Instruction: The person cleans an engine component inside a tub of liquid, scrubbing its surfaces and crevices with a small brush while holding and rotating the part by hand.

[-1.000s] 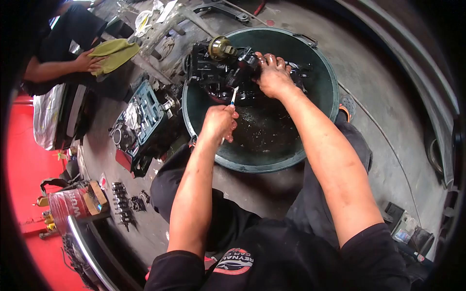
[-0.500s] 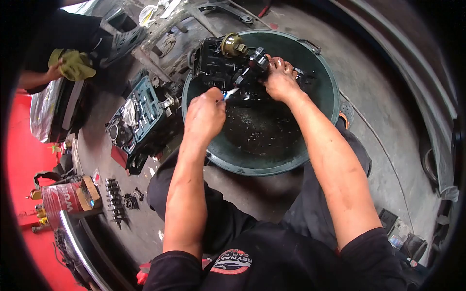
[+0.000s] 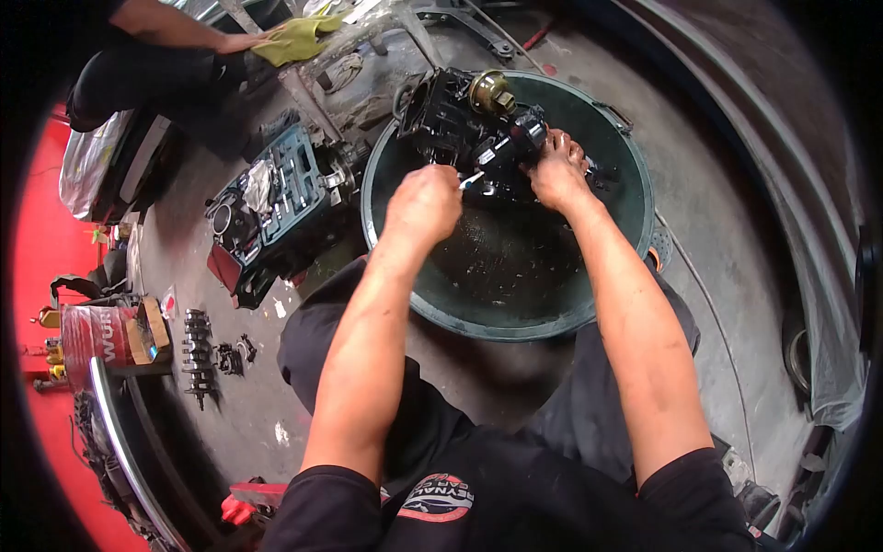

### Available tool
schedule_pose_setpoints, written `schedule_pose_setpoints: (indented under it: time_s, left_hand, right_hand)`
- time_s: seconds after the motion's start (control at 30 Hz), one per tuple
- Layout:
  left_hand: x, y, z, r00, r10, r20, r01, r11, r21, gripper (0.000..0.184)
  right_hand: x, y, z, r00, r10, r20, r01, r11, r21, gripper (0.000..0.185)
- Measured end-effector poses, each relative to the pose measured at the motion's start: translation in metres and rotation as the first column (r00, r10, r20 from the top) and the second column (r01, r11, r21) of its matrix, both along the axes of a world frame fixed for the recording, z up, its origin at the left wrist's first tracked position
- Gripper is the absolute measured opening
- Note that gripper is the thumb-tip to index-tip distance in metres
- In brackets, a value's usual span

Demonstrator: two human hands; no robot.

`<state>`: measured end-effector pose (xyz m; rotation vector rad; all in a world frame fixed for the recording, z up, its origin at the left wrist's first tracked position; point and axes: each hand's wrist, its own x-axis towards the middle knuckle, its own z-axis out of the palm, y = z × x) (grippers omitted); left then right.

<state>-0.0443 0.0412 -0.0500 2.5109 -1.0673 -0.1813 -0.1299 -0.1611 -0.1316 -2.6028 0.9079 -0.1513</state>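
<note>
"What are the fingers doing?"

"The left hand (image 3: 425, 204) closes its fingers round a slim brush (image 3: 470, 181), white with some blue, its tip against or just beside the black engine part (image 3: 440, 118). The right hand (image 3: 557, 175) has bent, wet-looking fingers at the part's other side; I can't tell how firmly they grip."

"And the part?"

"Inside the basin (image 3: 517, 332), towards its far side, tilted, with a gold-coloured canister (image 3: 488, 93) on top. It overlaps the rim in view, but I can't tell whether it rests there."

"What could go wrong?"

"I'd say slick fingers could lose the part, so it tips or slides and splashes. The brush could slip too, since its handle looks thin, and drop into the dark liquid (image 3: 501, 276). Small loose pieces would be hard to spot there."

"Other containers?"

"Left of the basin, an open blue case (image 3: 316, 169) holds metal tools (image 3: 287, 190) and a crumpled pale wrapping (image 3: 259, 185). Farther out there's an open carton (image 3: 150, 332); its contents are unclear."
</note>
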Motion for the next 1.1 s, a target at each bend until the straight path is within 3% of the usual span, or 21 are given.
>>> schedule_pose_setpoints:
  time_s: [0.03,0.07,0.1,0.17,0.27,0.4,0.5,0.6,0.67,0.7,0.73,0.8,0.87,0.9,0.97,1.0,1.03,1.07,1.1]
  left_hand:
    - [0.008,0.003,0.006,0.998,-0.049,-0.05,0.047,0.998,-0.044,0.011]
    - [0.015,0.003,0.011,0.964,0.043,-0.261,-0.042,0.999,0.009,0.012]
    - [0.016,0.002,0.02,0.93,0.121,-0.346,-0.107,0.993,0.058,0.013]
    - [0.011,-0.001,0.008,0.88,0.134,-0.455,-0.199,0.975,-0.097,0.011]
    - [-0.001,0.0,0.008,0.656,0.172,-0.735,-0.418,0.894,-0.164,0.012]
    - [-0.008,0.005,0.009,0.667,0.049,-0.744,-0.425,0.845,-0.325,0.018]
    - [-0.002,-0.005,-0.021,0.714,0.024,-0.7,-0.559,0.622,-0.549,0.011]
    - [0.001,-0.004,-0.032,0.621,0.064,-0.781,-0.621,0.647,-0.441,0.016]
    - [-0.005,-0.002,-0.012,0.696,0.251,-0.672,-0.578,0.752,-0.318,0.018]
    - [-0.005,0.001,-0.015,0.796,0.162,-0.583,-0.454,0.797,-0.399,0.019]
    - [-0.005,0.001,-0.012,0.832,0.13,-0.539,-0.373,0.85,-0.372,0.019]
    - [0.01,0.005,-0.031,0.839,0.064,-0.54,-0.341,0.836,-0.431,0.02]
    - [0.01,0.007,-0.047,0.815,-0.022,-0.579,-0.383,0.729,-0.567,0.022]
    - [0.009,0.009,-0.046,0.806,-0.012,-0.591,-0.39,0.741,-0.546,0.02]
    - [-0.003,0.013,-0.056,0.905,-0.022,-0.424,-0.238,0.801,-0.549,0.019]
    - [-0.012,0.015,-0.065,0.992,-0.058,-0.114,-0.012,0.846,-0.534,0.018]
    - [-0.028,0.012,-0.063,0.974,-0.111,0.199,0.19,0.876,-0.443,0.018]
    - [-0.041,0.009,-0.058,0.911,-0.17,0.376,0.33,0.848,-0.415,0.016]
    - [-0.051,0.009,-0.048,0.943,-0.135,0.304,0.267,0.853,-0.449,0.016]
  right_hand:
    - [-0.001,-0.001,-0.001,1.0,-0.022,0.001,0.022,1.0,0.003,0.072]
    - [-0.003,-0.004,-0.006,1.0,0.013,0.01,-0.013,0.999,-0.033,0.071]
    - [-0.006,-0.005,-0.007,1.0,0.02,0.015,-0.019,0.999,-0.032,0.071]
    - [-0.006,-0.006,-0.007,0.998,0.043,0.04,-0.042,0.998,-0.036,0.071]
    - [-0.003,-0.005,-0.004,0.999,0.031,0.041,-0.031,0.999,-0.018,0.07]
    - [-0.002,-0.004,-0.003,0.999,0.026,0.02,-0.025,0.999,-0.044,0.073]
    - [-0.002,-0.001,0.0,0.999,0.033,0.033,-0.032,0.998,-0.048,0.077]
    - [0.003,0.004,0.004,0.999,0.033,-0.001,-0.033,0.998,-0.046,0.078]
    - [0.009,0.007,-0.007,0.986,0.086,0.14,-0.077,0.995,-0.068,0.067]
    - [0.007,0.009,-0.007,0.989,0.104,0.108,-0.089,0.987,-0.132,0.064]
    - [0.005,0.011,-0.007,0.987,0.068,0.143,-0.061,0.997,-0.051,0.062]
    - [-0.002,0.017,0.013,0.994,0.037,0.105,-0.038,0.999,0.008,0.068]
    - [-0.007,0.015,0.021,0.996,0.033,0.083,-0.042,0.992,0.116,0.076]
    - [-0.003,0.015,0.023,0.997,0.032,0.071,-0.042,0.988,0.15,0.078]
    - [0.002,0.015,0.021,0.998,0.022,0.065,-0.032,0.986,0.161,0.077]
    - [0.001,0.015,0.022,0.998,0.018,0.064,-0.029,0.986,0.163,0.075]
    - [-0.001,0.013,0.023,0.997,0.002,0.079,-0.016,0.985,0.172,0.074]
    - [-0.003,0.013,0.023,0.996,-0.008,0.091,-0.009,0.983,0.185,0.073]
    - [-0.003,0.014,0.02,0.995,-0.018,0.102,-0.003,0.979,0.202,0.072]
